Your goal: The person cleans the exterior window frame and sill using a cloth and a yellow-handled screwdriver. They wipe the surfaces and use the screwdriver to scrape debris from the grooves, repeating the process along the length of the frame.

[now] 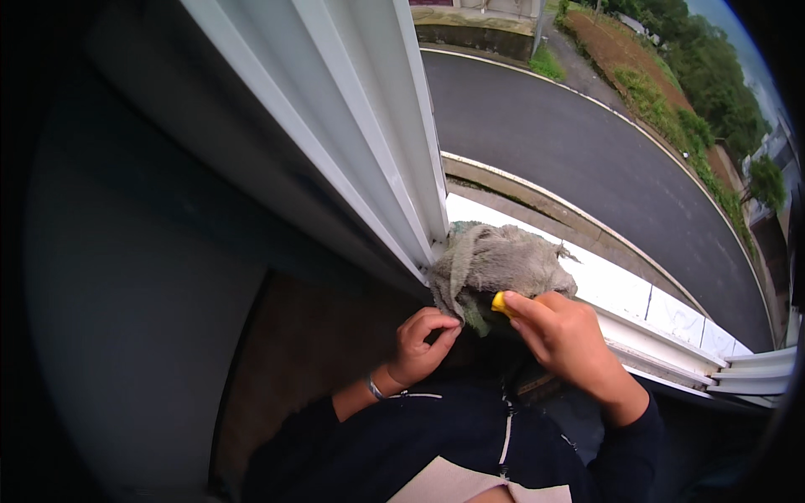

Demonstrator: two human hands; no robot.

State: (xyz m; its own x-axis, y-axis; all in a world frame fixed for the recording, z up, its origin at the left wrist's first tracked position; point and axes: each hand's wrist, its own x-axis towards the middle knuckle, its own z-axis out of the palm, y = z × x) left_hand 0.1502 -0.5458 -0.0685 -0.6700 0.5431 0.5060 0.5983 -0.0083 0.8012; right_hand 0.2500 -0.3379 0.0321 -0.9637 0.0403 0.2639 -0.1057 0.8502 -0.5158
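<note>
A frayed grey-green rag [512, 261] lies bunched over the window sill, against the foot of the window frame, with its lower edge hanging inward. My left hand [421, 349] pinches a hanging corner of it between thumb and fingertips. In my right hand [566, 339] is a small yellow object [500, 304], gripped close beside the rag's near side. Only its rounded end shows past my thumb; my fingers cover the rest, so I cannot tell what it is.
White window frame panels [352, 126] rise on the left. The white tiled sill [619, 286] and the sliding-window track [660, 352] run to the right. Outside, below the sill, is an asphalt road [566, 144]. A dark grey surface [138, 302] stands at left.
</note>
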